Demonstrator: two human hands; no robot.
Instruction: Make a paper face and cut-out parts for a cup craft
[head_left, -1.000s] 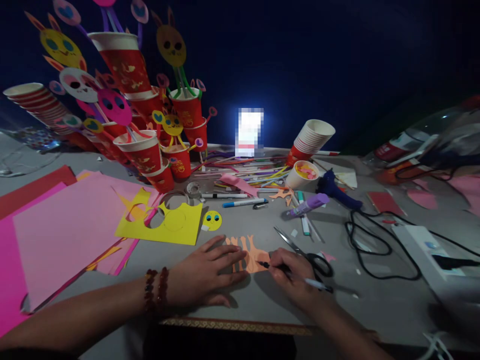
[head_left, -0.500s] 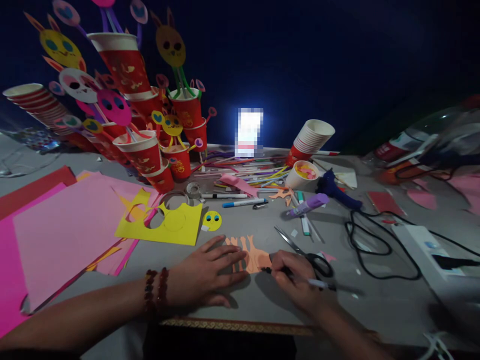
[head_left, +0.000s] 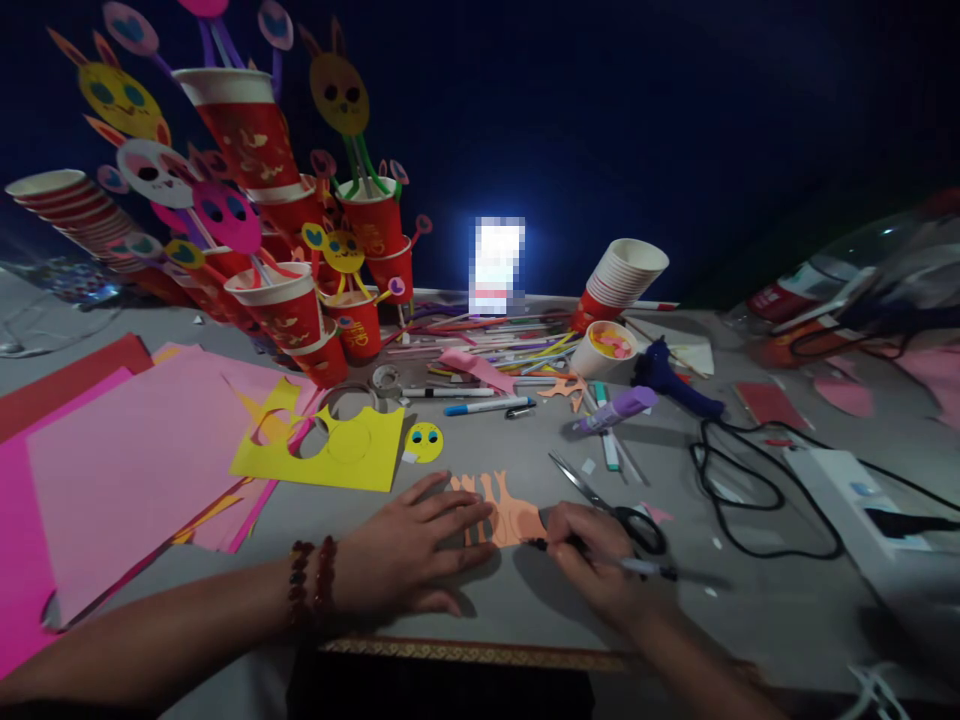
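Observation:
My left hand (head_left: 416, 545) lies flat with fingers spread over the left part of an orange paper scrap (head_left: 523, 515), pressing it on the table. The scrap has cut-out notches along its upper edge and a drawn outline near its right end. My right hand (head_left: 589, 550) is closed around a pen (head_left: 637, 566), its tip touching or just over the scrap's lower right edge. Past my right hand lie black-handled scissors (head_left: 600, 500), blades pointing up and left. A round yellow paper face (head_left: 424, 442) with blue eyes rests beyond my left fingertips.
Yellow paper (head_left: 375, 460) with round holes and pink sheets (head_left: 135, 450) lie left. Red cups (head_left: 292, 310) with paper animals stand behind them. A blue marker (head_left: 487, 406), purple glue stick (head_left: 619, 408), blue glue gun (head_left: 675, 380) and power strip (head_left: 847, 500) lie beyond and right.
My right hand and the pen have shifted very slightly to the right along the orange scrap. My left hand stays in place.

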